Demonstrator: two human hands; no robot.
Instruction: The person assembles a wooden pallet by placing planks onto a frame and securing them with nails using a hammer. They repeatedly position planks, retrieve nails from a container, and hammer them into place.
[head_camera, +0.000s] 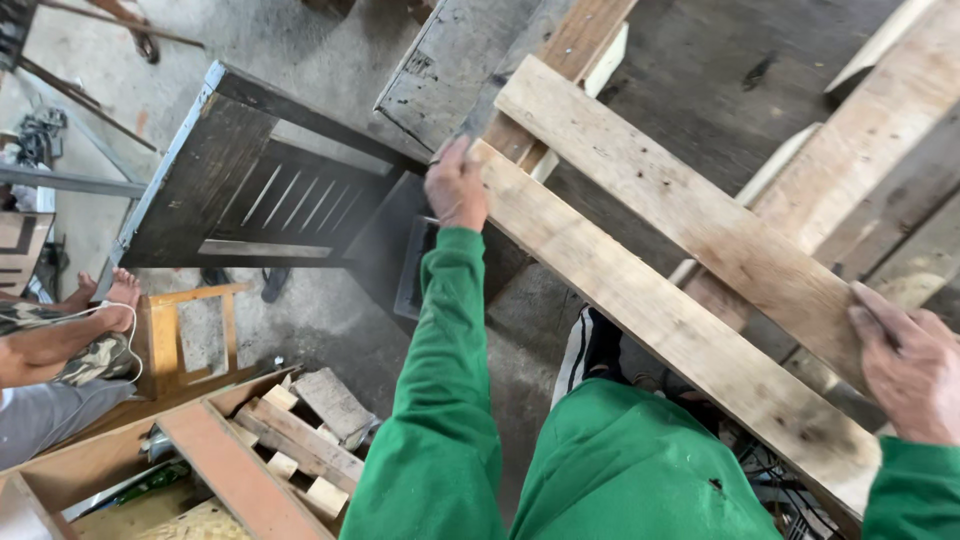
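The green sleeves and trouser lap are closest to the lens; beyond them the long pale plank (670, 310) lies slanted across the stacked boards, its far end gripped by the left hand (456, 187), fingers curled over the edge. It is best kept level and steadied at both ends. The right hand (908, 365) is pressed flat on the upper plank (690, 215); its thumb side is cut off, and the lower plank's near end is hidden.
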